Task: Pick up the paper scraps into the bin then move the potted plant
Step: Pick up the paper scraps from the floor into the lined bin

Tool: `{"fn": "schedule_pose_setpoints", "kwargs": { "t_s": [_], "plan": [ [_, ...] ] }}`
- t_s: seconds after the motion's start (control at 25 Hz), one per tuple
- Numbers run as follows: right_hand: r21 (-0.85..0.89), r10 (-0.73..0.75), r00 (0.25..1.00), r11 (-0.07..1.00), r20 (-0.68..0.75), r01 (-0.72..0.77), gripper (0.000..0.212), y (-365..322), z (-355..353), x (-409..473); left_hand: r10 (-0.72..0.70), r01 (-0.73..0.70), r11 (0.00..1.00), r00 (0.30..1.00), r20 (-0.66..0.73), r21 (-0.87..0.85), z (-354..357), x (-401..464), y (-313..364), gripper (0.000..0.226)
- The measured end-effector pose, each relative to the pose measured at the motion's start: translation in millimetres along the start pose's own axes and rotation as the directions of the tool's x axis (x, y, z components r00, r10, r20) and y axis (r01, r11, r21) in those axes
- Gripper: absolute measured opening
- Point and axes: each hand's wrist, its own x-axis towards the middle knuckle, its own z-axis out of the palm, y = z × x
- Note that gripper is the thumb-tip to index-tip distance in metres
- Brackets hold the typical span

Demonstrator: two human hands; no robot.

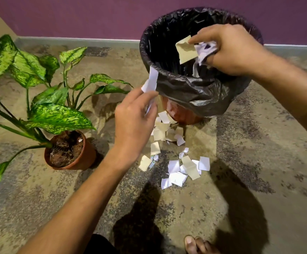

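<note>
A brown bin (182, 114) lined with a black plastic bag (191, 90) stands on the floor near the purple wall. My right hand (229, 50) hovers over the bin's mouth, shut on a bunch of cream and white paper scraps (187, 50). My left hand (134, 123) is just left of the bin's rim, pinching a white paper strip (151, 79) that sticks up. Several paper scraps (176, 162) lie scattered on the floor in front of the bin. The potted plant (70, 153), with speckled green leaves in a brown pot, stands to the left.
A mottled stone floor (249, 162) spreads all around. The purple wall (75, 15) with a pale skirting runs behind the bin. My bare toes (196, 244) show at the bottom edge. The plant's leaves (57, 116) reach out toward my left arm.
</note>
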Motion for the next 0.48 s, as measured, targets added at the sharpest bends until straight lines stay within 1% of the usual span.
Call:
{"fn": "schedule_pose_setpoints", "kwargs": {
  "t_s": [0.08,0.12,0.2,0.28,0.36,0.48],
  "plan": [
    [0.054,0.032,0.998,0.998,0.049,-0.034,0.058,-1,0,1,0.019,-0.019,1.0,0.998,-0.056,-0.011,-3,18,10,0.018],
    [0.064,0.051,0.997,0.996,0.062,-0.055,0.06,-1,-1,1,0.018,-0.02,1.0,0.996,-0.084,-0.02,-4,29,15,0.018],
    [0.062,0.073,0.996,0.995,0.051,-0.076,0.053,1,-4,0,0.025,-0.031,0.998,0.991,-0.135,-0.045,-2,53,28,0.018],
    [0.061,0.067,0.998,0.996,-0.014,-0.066,0.039,2,-6,-4,0.047,-0.053,0.998,0.987,-0.153,-0.034,2,78,41,0.019],
    [0.049,0.074,0.992,0.996,-0.106,-0.069,0.032,3,-7,-7,0.041,-0.039,0.999,0.995,-0.091,0.015,9,101,51,0.023],
    [0.095,0.14,0.967,0.988,-0.215,-0.122,0.032,10,-8,-8,-0.009,-0.004,0.993,0.994,0.106,0.117,24,122,55,0.033]
  ]
}}
